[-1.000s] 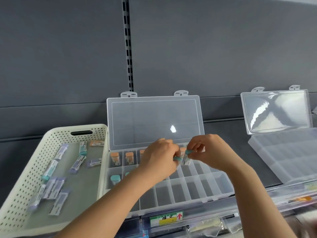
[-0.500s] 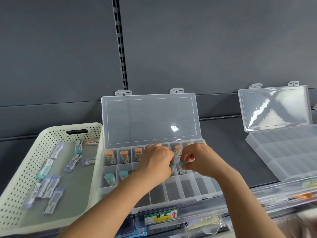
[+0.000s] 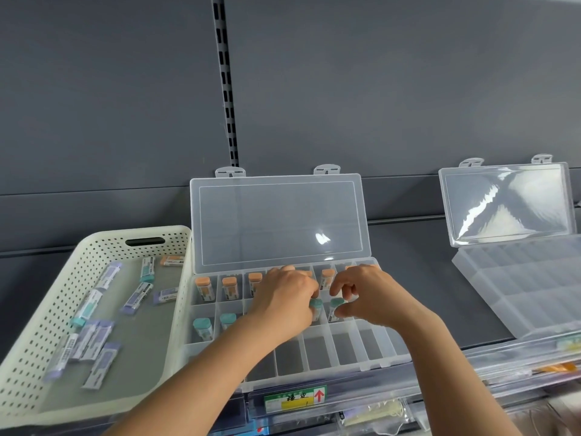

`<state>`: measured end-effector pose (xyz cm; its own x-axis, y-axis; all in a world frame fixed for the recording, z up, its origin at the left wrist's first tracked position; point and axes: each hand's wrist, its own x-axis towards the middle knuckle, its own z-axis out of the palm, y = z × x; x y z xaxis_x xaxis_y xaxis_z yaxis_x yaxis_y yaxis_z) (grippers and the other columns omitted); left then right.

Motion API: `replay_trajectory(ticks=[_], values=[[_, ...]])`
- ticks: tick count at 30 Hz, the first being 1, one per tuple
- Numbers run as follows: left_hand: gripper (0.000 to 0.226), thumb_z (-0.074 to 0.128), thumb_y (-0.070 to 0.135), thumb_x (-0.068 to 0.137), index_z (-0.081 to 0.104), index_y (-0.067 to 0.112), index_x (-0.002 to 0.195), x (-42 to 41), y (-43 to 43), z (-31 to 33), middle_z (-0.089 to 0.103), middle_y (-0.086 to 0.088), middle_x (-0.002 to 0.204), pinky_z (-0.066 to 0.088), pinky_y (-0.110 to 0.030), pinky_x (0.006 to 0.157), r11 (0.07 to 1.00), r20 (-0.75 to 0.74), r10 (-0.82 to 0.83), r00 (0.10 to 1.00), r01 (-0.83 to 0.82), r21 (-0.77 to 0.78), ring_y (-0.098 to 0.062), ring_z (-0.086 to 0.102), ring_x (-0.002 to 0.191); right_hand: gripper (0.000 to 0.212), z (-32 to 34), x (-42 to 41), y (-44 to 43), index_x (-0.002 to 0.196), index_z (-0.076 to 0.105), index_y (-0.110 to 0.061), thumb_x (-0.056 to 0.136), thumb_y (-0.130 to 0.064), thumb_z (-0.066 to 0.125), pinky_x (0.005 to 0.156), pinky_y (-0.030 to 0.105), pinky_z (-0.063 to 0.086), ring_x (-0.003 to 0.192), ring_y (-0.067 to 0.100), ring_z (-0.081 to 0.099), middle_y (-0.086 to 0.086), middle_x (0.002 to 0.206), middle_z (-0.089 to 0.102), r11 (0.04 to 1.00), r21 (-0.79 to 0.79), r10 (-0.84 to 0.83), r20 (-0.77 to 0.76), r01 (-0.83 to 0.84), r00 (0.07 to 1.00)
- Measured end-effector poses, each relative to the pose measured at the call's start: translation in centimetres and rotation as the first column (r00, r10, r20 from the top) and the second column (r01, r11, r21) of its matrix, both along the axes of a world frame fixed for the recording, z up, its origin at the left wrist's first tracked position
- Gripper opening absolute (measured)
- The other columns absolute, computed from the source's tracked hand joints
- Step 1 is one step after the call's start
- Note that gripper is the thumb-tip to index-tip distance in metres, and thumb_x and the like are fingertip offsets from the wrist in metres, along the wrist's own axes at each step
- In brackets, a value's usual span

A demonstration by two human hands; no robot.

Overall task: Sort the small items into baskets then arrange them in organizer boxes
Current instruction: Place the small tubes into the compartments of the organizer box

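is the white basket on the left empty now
No, the white basket has several small packs lying flat on its floor, mostly purple and teal, with one orange near the back.

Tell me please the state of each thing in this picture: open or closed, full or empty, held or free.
Centre box lid: open, leaning back.
Centre box: front row empty.
Right box: lid open, compartments look empty.
Basket: holds loose items lying flat.
Orange-capped items: upright in back row.
Left hand: grips a teal-capped item in the middle row.
Right hand: pinches a second teal-capped item.
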<state>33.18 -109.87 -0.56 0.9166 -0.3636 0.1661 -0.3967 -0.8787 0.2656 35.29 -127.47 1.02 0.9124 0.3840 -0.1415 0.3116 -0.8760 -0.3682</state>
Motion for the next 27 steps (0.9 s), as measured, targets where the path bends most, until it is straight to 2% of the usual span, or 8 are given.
replay_trajectory(ticks=[4,7,10,12,16,22,24,27], values=[[0.02,0.064,0.037,0.086,0.07,0.022,0.097,0.1,0.3,0.0,0.065,0.007,0.091,0.031,-0.023,0.066,0.999,0.019,0.005,1.0,-0.004,-0.044,-0.009,0.045,0.081,0.024,0.4,0.0,0.2,0.096,0.07,-0.031,0.076,-0.042,0.075,0.077,0.024,0.054,0.076,0.008,0.059,-0.015,0.084,0.063,0.999,0.04,-0.023,0.018,0.022,1.0],[0.021,0.061,0.041,0.087,0.069,0.022,0.091,0.2,0.8,0.3,0.061,0.007,0.085,0.03,-0.024,0.066,0.999,0.034,0.015,0.999,-0.014,-0.041,-0.01,0.042,0.079,0.012,0.8,0.0,1.1,0.086,0.072,-0.028,0.08,-0.039,0.069,0.073,0.029,0.055,0.073,0.007,0.059,-0.014,0.079,0.066,0.993,0.118,-0.042,0.142,0.025,0.989],[0.016,0.059,0.034,0.088,0.069,0.022,0.085,0.4,2.2,1.1,0.055,0.008,0.077,0.032,-0.025,0.063,0.996,0.065,0.066,0.996,-0.062,-0.064,-0.012,0.048,0.08,0.009,1.4,-0.1,2.9,0.079,0.072,-0.026,0.082,-0.033,0.067,0.067,0.031,0.053,0.074,0.006,0.055,-0.014,0.075,0.064,0.987,0.16,-0.032,0.269,-0.011,0.963],[0.016,0.056,0.029,0.088,0.07,0.02,0.085,0.4,3.7,1.7,0.06,0.006,0.08,0.037,-0.026,0.063,0.992,0.098,0.114,0.989,-0.108,-0.064,-0.015,0.051,0.083,0.008,1.8,0.0,4.5,0.077,0.071,-0.022,0.082,-0.027,0.066,0.068,0.031,0.051,0.074,0.008,0.054,-0.01,0.075,0.065,0.982,0.181,0.0,0.316,-0.061,0.949],[0.015,0.055,0.022,0.086,0.07,0.021,0.086,-0.1,8.4,2.7,0.064,0.005,0.085,0.041,-0.027,0.066,0.967,0.15,0.256,0.955,-0.253,-0.043,-0.015,0.051,0.084,0.007,2.7,0.6,9.0,0.08,0.071,-0.018,0.082,-0.021,0.066,0.071,0.032,0.05,0.076,0.012,0.057,-0.004,0.078,0.065,0.959,0.215,0.105,0.333,-0.184,0.937],[0.018,0.055,0.014,0.086,0.071,0.02,0.091,-2.3,16.3,2.9,0.065,0.003,0.091,0.042,-0.028,0.068,0.874,0.13,0.478,0.869,-0.485,0.029,-0.017,0.054,0.091,0.017,3.2,1.6,17.8,0.095,0.073,-0.017,0.089,-0.022,0.057,0.079,0.035,0.05,0.093,0.021,0.059,0.003,0.097,0.068,0.91,0.106,0.344,0.346,-0.401,0.873],[0.02,0.053,0.008,0.086,0.07,0.017,0.093,-3.1,18.7,2.5,0.062,0.0,0.095,0.043,-0.03,0.069,0.829,0.039,0.543,0.839,-0.543,0.136,-0.021,0.056,0.093,0.02,2.7,1.9,20.7,0.102,0.072,-0.02,0.091,-0.024,0.054,0.083,0.037,0.05,0.103,0.022,0.056,0.003,0.107,0.066,0.893,0.025,0.418,0.321,-0.448,0.85],[0.013,0.05,-0.003,0.082,0.06,0.006,0.083,-4.0,21.5,2.0,0.053,-0.009,0.095,0.039,-0.034,0.065,0.746,-0.124,0.643,0.756,-0.582,0.323,-0.028,0.058,0.092,0.024,1.7,2.6,24.6,0.111,0.068,-0.023,0.091,-0.023,0.055,0.091,0.04,0.048,0.117,0.022,0.048,0.002,0.117,0.062,0.86,-0.078,0.506,0.248,-0.504,0.826]])
